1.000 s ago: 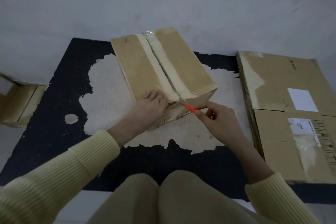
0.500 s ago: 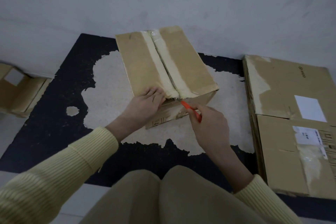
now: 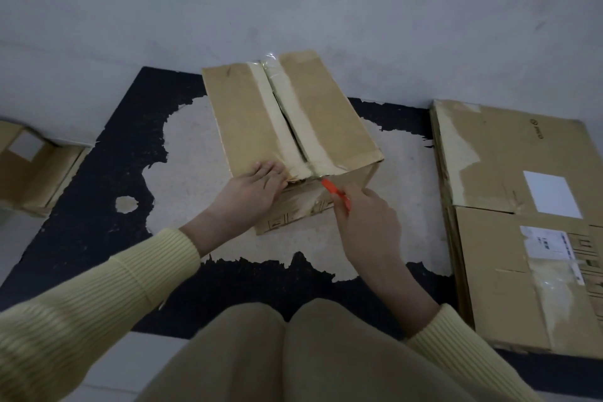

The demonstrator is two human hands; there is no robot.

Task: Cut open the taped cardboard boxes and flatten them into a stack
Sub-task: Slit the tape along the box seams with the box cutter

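A brown cardboard box stands on the worn black mat, its top flaps joined by a strip of pale tape down the middle seam. My left hand presses flat on the near left corner of the box top. An orange cutter is gripped in my right hand, with its tip at the near end of the taped seam, at the box's front edge. The seam gapes slightly along its middle.
A stack of flattened cardboard boxes lies on the right. Another cardboard box sits at the left edge. The black mat has a worn pale centre. A grey wall rises behind. My knees fill the bottom of the view.
My right hand has turned and lifted the cutter so its tip sits at the near end of the seam. The view has shifted slightly; my left hand stays on the box.
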